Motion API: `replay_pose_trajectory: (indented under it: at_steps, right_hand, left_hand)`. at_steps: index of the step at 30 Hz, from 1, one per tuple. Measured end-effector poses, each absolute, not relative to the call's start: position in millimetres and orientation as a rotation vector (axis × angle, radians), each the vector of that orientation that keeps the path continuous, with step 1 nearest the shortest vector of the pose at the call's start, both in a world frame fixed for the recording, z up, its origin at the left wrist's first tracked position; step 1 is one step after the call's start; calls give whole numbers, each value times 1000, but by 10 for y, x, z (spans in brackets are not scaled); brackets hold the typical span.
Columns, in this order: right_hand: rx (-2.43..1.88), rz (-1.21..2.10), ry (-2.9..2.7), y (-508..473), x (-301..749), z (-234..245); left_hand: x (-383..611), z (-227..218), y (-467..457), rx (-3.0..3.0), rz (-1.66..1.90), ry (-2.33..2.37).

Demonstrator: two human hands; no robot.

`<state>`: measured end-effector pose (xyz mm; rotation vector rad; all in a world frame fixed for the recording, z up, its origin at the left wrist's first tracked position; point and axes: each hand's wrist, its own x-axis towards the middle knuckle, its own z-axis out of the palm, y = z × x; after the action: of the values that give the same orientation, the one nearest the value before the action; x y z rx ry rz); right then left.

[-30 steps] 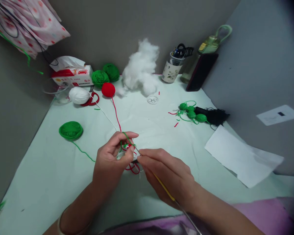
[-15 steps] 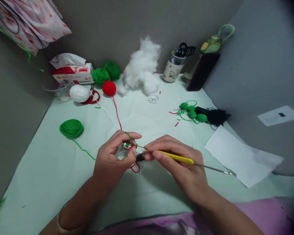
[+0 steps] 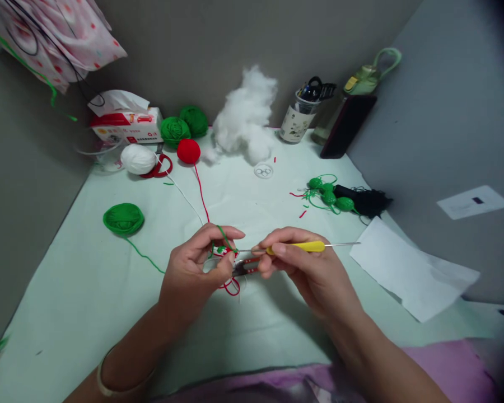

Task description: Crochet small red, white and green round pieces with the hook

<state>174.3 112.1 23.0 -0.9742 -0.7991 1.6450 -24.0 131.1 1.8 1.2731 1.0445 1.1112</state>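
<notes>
My left hand point(image 3: 195, 263) pinches a small crochet piece point(image 3: 225, 252) in red, green and white, with green yarn point(image 3: 223, 234) running over its index finger. Between the fingers and thumb of my right hand point(image 3: 304, 263) is a crochet hook point(image 3: 308, 246) with a yellow handle; its tip meets the piece at my left fingertips. Under the hands lie thread snips point(image 3: 246, 267), partly hidden, beside loops of red yarn point(image 3: 233, 287). Green yarn trails from a green ball point(image 3: 123, 219) on the left; red and white strands lead back from a red ball point(image 3: 189, 151) and a white ball point(image 3: 138, 160).
White stuffing point(image 3: 247, 120) is heaped at the back, near a cup of tools point(image 3: 296, 120), a bottle point(image 3: 363, 81) and a dark phone point(image 3: 348, 126). Small green crocheted pieces point(image 3: 328, 196) and black yarn point(image 3: 369, 201) lie right, above white paper point(image 3: 415, 268). Red-handled scissors point(image 3: 163, 167) and a tissue box point(image 3: 128, 126) stand left.
The hook has swung from sloping down to the right to nearly level, and my right hand has turned with it. My left hand keeps its pinch on the crochet piece.
</notes>
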Motion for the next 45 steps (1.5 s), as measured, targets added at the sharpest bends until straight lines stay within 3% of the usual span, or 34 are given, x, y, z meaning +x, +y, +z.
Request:
replay_pose_trajectory:
  at_steps: [7,15,23,31,39,45]
  right_hand:
    - [-880,1678,-817,1125,1736,210]
    - [-1058,871,-1436,991,1598,149]
    - [-1004,635,-1570,988,1613,83]
    - [-1003,565,-1585,1011,1596,76]
    - [-1047,825,-1403,1080,1627,116]
    - [-1027,242,-1905,976,1574,50]
  left_hand:
    - [-222,-11,1334,1019,1068,847]
    - [-128,10,1252,745,992,782]
    - [-124,40,1235,669,984,816]
    - [-124,33,1238,690,934,816]
    - [-113,0,1247,680,943,793]
    - [-37,35,1212,506,1002,819]
